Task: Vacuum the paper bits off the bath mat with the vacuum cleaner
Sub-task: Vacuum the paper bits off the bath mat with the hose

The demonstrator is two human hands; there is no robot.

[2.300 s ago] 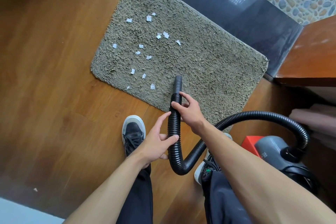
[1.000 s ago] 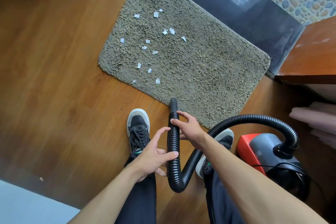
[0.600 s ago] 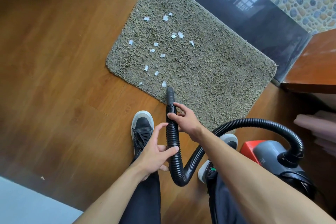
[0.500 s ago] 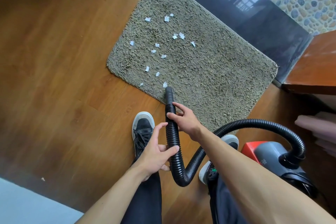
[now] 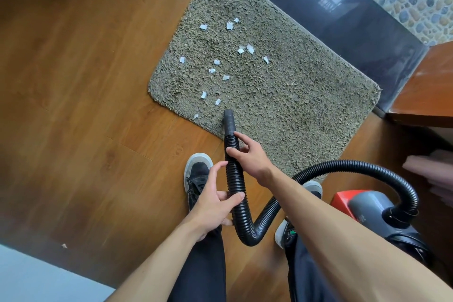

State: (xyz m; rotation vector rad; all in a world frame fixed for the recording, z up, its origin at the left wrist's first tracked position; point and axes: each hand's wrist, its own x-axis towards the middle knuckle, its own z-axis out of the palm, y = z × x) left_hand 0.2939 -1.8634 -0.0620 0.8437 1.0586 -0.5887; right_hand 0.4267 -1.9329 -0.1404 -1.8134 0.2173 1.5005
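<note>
Left hand (image 5: pixel 212 206): fingers curled part-way round the lower stretch of the hose (image 5: pixel 235 179), thumb laid across its front, index finger raised and only loosely against the ribs. A light grasp, not a clenched one. Forearm enters from the bottom edge and angles up to the right, palm turned toward the hose.

Hose: black, ribbed, rising from a U-bend near the person's knees to a smooth nozzle (image 5: pixel 229 121) whose mouth rests on the near edge of the mat. From the bend it sweeps right in a high arc to the vacuum cleaner.

Right hand (image 5: pixel 250 157): grasping the hose higher up, just below the nozzle, thumb over the front, fingers wrapped behind, little finger lifted clear. Forearm crosses from the lower right corner, wrist bent down toward the mat.

Bath mat (image 5: pixel 306 95): shaggy, olive-grey, rounded corners, lying askew on the wooden floor (image 5: pixel 73 105) against a dark threshold. Paper bits (image 5: pixel 225 77): small white scraps scattered over the mat's left half, the nearest ones just left of and beyond the nozzle mouth.

Vacuum cleaner (image 5: pixel 367 206): grey canister with a red end, on the floor at the right, near the right shoe (image 5: pixel 297 211). The left shoe (image 5: pixel 197 176) stands just left of the hose.
</note>
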